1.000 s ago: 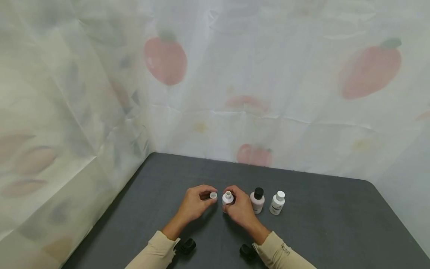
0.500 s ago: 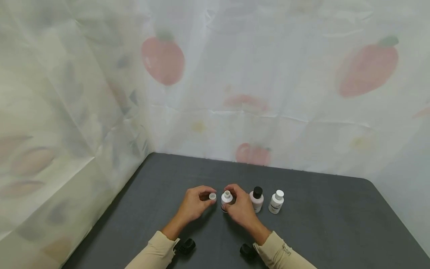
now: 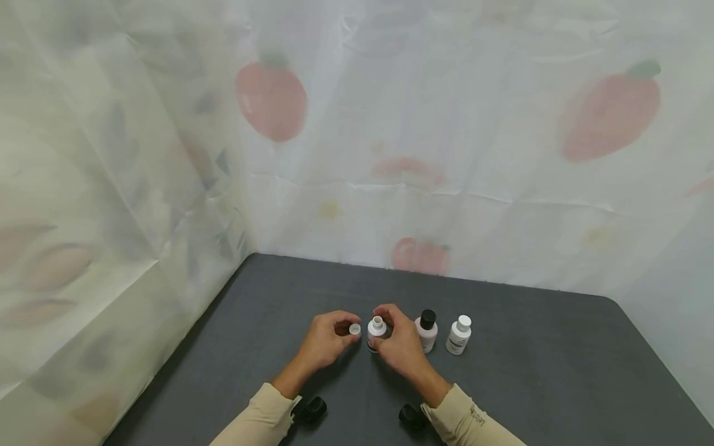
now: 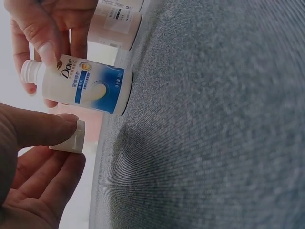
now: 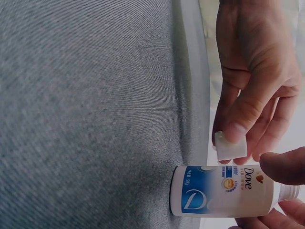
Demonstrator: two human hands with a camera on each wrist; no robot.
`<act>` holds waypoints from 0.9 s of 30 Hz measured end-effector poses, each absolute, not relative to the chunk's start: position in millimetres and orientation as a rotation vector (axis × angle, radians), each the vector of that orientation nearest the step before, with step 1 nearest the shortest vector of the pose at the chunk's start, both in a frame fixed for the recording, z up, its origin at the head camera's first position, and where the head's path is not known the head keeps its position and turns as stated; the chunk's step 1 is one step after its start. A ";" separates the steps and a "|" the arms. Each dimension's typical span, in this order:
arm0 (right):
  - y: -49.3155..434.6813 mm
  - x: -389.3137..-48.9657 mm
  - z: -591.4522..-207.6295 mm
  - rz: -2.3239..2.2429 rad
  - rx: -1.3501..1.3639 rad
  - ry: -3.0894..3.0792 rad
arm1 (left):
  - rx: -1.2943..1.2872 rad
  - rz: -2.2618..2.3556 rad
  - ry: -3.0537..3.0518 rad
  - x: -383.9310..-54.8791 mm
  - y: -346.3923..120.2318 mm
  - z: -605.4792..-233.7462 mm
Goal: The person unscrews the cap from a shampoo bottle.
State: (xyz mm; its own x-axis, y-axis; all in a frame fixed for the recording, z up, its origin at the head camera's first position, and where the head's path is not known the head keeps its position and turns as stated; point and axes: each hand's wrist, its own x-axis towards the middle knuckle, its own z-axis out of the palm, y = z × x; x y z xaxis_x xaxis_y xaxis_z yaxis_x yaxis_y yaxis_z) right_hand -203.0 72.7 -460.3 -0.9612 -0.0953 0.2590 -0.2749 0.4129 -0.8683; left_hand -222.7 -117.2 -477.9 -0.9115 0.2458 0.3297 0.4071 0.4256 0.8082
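Observation:
My left hand point(image 3: 325, 338) pinches a small white bottle cap point(image 4: 74, 138) between thumb and fingers, its hollow side facing up in the head view. Just to its right, my right hand point(image 3: 400, 341) grips a white Dove bottle point(image 4: 90, 86) with a blue lower label. The bottle stands upright on the table, and its threaded neck point(image 3: 378, 321) is uncapped. Cap and bottle are a short gap apart. In the right wrist view the thumb point(image 5: 286, 167) lies on the bottle's upper part, while the other fingers are partly hidden behind it.
Right beside my right hand stands a pinkish bottle with a black cap point(image 3: 427, 331). A white capped bottle point(image 3: 459, 335) is further right. All are on a dark grey table point(image 3: 535, 359), with a printed curtain point(image 3: 491, 235) behind and at the left.
The left hand with the cap has dipped slightly toward me over the last half second. The right hand and the bottle hold nearly still, apart from a small shift of the whole view.

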 end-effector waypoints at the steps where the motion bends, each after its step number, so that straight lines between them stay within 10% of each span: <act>1: 72.8 -202.9 -459.6 1.588 0.329 -2.493 | -0.582 -1.488 -2.517 -222.6 -116.8 -477.9; 27: 75.6 -193.6 -450.2 1.587 0.372 -2.491 | -0.616 -1.306 -2.669 -224.7 -111.2 -483.5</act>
State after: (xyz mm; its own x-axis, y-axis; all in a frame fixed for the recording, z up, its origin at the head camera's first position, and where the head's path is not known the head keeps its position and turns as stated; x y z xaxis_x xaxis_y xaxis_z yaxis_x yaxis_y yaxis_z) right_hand -193.6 75.6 -450.2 -0.9554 -0.1205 0.2696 -0.2953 0.4042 -0.8657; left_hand -224.7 -111.2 -483.5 -0.9120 0.3103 0.2684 0.4024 0.5485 0.7330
